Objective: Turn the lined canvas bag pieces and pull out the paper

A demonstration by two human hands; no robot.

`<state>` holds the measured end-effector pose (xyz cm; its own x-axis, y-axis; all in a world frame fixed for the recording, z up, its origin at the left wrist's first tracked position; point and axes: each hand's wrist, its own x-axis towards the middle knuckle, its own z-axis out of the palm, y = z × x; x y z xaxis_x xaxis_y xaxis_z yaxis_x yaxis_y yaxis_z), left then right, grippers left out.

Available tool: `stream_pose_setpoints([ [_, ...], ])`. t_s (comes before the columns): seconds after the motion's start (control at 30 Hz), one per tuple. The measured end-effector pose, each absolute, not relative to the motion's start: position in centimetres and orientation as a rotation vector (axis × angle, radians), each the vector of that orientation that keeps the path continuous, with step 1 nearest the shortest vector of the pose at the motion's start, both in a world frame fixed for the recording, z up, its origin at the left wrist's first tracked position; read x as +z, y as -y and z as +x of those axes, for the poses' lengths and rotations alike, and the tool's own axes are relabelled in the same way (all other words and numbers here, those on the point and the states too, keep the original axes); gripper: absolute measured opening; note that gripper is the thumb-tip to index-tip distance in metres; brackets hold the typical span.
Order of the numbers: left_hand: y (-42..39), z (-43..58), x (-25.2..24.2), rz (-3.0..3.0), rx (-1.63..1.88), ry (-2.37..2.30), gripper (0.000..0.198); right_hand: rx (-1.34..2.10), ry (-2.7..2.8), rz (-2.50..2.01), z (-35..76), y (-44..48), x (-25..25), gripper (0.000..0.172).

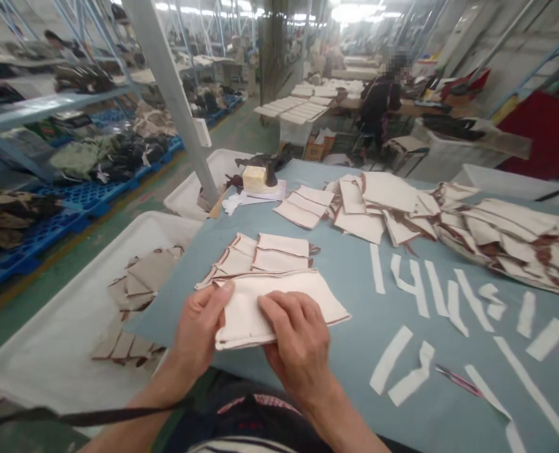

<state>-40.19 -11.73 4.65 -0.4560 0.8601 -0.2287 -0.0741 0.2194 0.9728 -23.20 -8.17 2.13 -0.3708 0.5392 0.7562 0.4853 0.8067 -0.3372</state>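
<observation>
A cream fabric panel with brown edging (246, 308) is held over the near edge of the blue-green table. My left hand (201, 324) grips its left side, the thumb on top. My right hand (300, 340) is closed over the panel's near edge, with its fingers on the top face and the thumb hidden underneath. Just beyond the held panel lie similar edged panels (282, 251), laid out in overlapping rows.
Heaps of cream panels (387, 192) cover the table's far right. White strips (392, 358) and pink-handled thread snips (458, 380) lie at right. A tape dispenser (260, 179) stands at the far left corner. Below at left is a white bin (48, 352). A person (380, 100) sits beyond.
</observation>
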Motion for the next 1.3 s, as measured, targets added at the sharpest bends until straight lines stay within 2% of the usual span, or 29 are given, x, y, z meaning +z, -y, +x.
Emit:
stream_pose_setpoints([
  [0.17, 11.9, -38.5, 5.0, 1.191, 1.170, -1.547, 0.063, 0.028, 2.131, -0.683, -17.2, 6.9, 1.8, 0.021],
  [0.2, 12.0, -38.8, 4.8, 1.315, 1.189, -1.608, 0.061, 0.032, 2.147, -0.700, -15.9, 7.2, 1.8, 0.022],
  [0.27, 12.1, -39.0, 4.5, 1.517, 1.209, -1.660, 0.045, 0.064, 2.161, -0.774, -13.8, 8.1, 1.9, 0.027],
  [0.33, 12.2, -38.5, 4.1, 1.663, 1.185, -1.595, 0.028, 0.112, 2.165, -0.854, -12.4, 9.5, 2.2, 0.030],
  [0.4, 12.3, -37.5, 3.8, 1.780, 1.174, -1.459, 0.019, 0.140, 2.168, -0.924, -11.6, 10.9, 2.5, 0.030],
  [0.6, 12.3, -34.8, 3.3, 2.008, 1.162, -1.072, 0.017, 0.218, 2.102, -1.115, -10.8, 13.8, 3.6, 0.030],
  [0.7, 12.2, -33.9, 4.0, 2.027, 1.034, -1.011, 0.021, 0.211, 2.135, -1.164, -11.1, 14.3, 4.0, 0.034],
  [0.8, 12.0, -33.1, 5.8, 1.964, 0.836, -1.053, 0.016, 0.286, 2.221, -1.198, -11.6, 14.4, 4.4, 0.039],
  [0.97, 11.5, -33.1, 8.0, 1.782, 0.665, -1.095, 0.026, 0.790, 1.916, -1.265, -12.3, 14.4, 5.7, 0.021],
  [1.17, 12.0, -33.8, 8.4, 1.755, 0.598, -1.187, 0.024, 1.409, 1.519, -1.257, -13.9, 12.7, 7.0, 0.024],
  [1.3, 12.4, -34.3, 8.5, 1.770, 0.584, -1.255, 0.023, 1.745, 1.398, -1.179, -14.9, 11.5, 6.7, 0.035],
])
